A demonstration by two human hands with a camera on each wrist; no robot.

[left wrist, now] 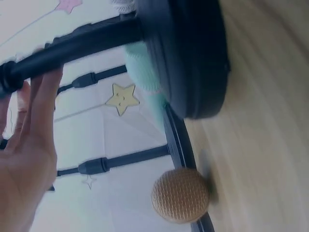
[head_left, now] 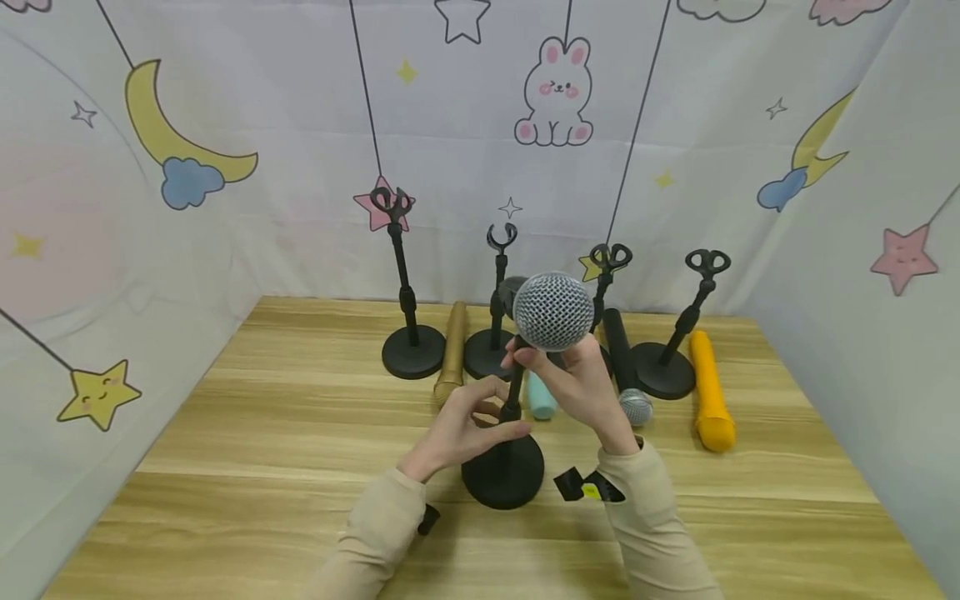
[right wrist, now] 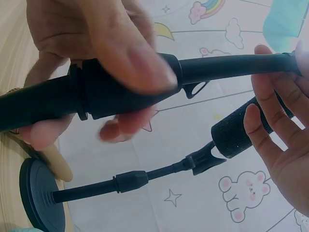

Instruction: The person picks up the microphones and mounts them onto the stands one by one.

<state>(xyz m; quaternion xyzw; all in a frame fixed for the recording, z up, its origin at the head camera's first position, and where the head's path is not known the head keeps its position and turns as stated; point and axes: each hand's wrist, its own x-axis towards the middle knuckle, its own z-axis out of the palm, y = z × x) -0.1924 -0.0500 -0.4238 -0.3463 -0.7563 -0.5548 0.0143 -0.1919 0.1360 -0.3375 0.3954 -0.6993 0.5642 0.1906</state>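
Observation:
In the head view, a black microphone stand [head_left: 504,483] is upright at the front of the table. A microphone with a silver mesh head [head_left: 555,311] is at its top, head toward me, its dark body mostly hidden. My left hand [head_left: 465,429] holds the stand's pole around the collar [right wrist: 130,87]; in the right wrist view its blurred thumb lies across the collar, fingers behind. My right hand [head_left: 581,383] is just under the mesh head, thumb and finger pinching the upper pole [right wrist: 231,67]. Its other fingers are extended beside a dark cylinder [right wrist: 236,128].
Behind stand several black stands, including a left one [head_left: 412,352] and a right one [head_left: 663,371]. Between them lie a gold microphone [head_left: 453,358], a turquoise one [head_left: 542,398], a black one [head_left: 619,358] and an orange one [head_left: 711,392]. A patterned cloth [head_left: 300,167] surrounds the table.

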